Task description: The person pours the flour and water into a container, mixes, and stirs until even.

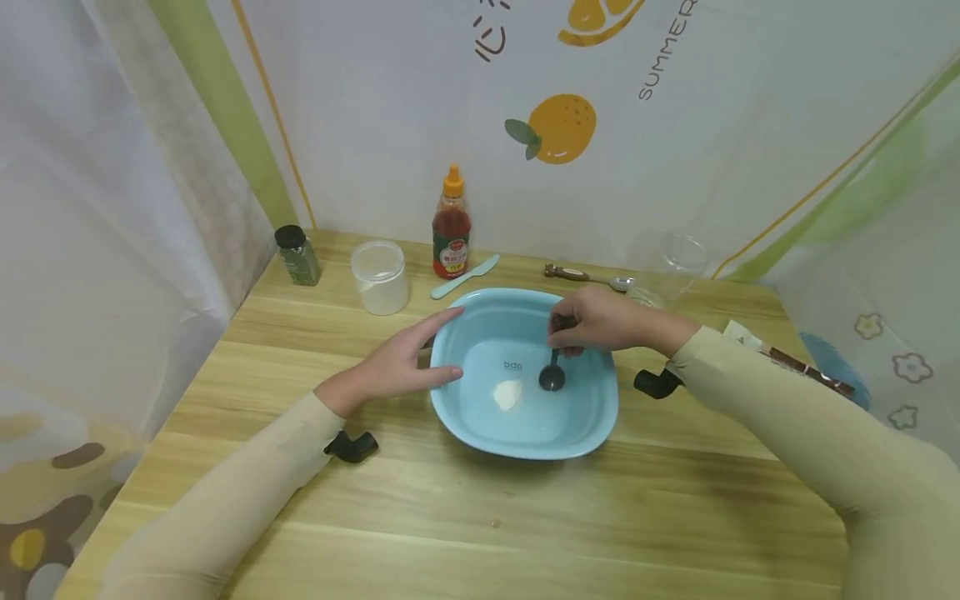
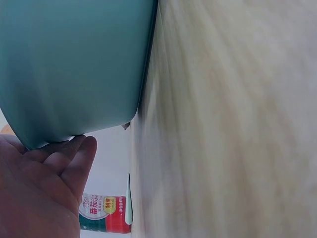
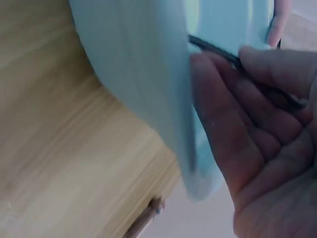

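Note:
A light blue plastic basin (image 1: 517, 452) stands on the table, with a small heap of white powder (image 1: 507, 395) on its floor. My left hand (image 1: 397, 362) holds the basin's left rim, thumb over the edge and fingers against the outer wall, as the left wrist view shows. Over the right side of the basin, my right hand (image 1: 596, 318) pinches the dark handle of a small black measuring spoon (image 1: 552, 378). The spoon's round bowl hangs down inside the basin, to the right of the powder. In the right wrist view its handle (image 3: 218, 49) runs between thumb and fingers.
Behind the basin stand a ketchup bottle (image 1: 452, 233), a white-powder jar (image 1: 380, 292) and a black-lidded jar (image 1: 298, 258). A pale green knife (image 1: 467, 277) and a brown-handled spoon (image 1: 585, 275) lie near a clear container (image 1: 667, 275). A brown-and-white packet (image 1: 810, 372) lies right.

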Available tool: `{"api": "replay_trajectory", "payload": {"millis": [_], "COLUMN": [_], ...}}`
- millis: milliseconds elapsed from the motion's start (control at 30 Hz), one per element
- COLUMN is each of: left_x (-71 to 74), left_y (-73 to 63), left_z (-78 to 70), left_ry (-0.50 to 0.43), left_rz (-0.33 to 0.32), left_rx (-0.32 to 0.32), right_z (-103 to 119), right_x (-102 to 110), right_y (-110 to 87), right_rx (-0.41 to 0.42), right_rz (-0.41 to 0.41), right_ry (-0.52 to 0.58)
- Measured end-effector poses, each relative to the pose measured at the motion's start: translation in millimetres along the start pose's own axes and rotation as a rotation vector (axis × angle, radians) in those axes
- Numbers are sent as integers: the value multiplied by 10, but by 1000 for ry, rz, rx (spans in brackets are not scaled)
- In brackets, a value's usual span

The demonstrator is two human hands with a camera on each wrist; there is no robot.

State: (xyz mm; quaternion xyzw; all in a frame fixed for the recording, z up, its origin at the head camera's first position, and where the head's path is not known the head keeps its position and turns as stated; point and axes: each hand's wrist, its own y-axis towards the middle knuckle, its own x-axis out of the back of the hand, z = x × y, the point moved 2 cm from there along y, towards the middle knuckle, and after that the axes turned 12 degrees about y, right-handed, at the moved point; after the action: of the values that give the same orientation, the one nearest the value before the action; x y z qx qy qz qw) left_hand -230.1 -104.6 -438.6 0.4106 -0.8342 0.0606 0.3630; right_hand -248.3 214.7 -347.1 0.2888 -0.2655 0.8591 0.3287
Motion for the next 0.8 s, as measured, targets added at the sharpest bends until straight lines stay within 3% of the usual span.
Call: {"api": "replay_trajectory", "payload": {"millis": [133,233,367,467,567,667,733,800], "left_x": [-7,-13,-14,-12,-5,-2,-2,-1], "left_y": [-4,1,5,0,-9,-12,-10,-10], "left_z": [-12,-22,-17,-17,-16,-17,-19,-22], "left_ry": [-9,-14,-12,-7,-9,-12,-17,-20], "left_rz": [-3,1,5,2,-2,-2,0,0], "left_rx": [3,4,9,11,10,5,1,-5], "right_z": [71,79,-8,6,89,93,70,59], "right_x": [-106,-118,-29,-70,-149,-134,-99,-84], "right_y": [17,74,39,4,54,110,97,61], "right_rx": [54,70,4,14,78,88,55,19], "right_rz": [112,48,-42,33,93,47,-1,2], "right_ry": [74,81,42,56,84,54,34,14]}}
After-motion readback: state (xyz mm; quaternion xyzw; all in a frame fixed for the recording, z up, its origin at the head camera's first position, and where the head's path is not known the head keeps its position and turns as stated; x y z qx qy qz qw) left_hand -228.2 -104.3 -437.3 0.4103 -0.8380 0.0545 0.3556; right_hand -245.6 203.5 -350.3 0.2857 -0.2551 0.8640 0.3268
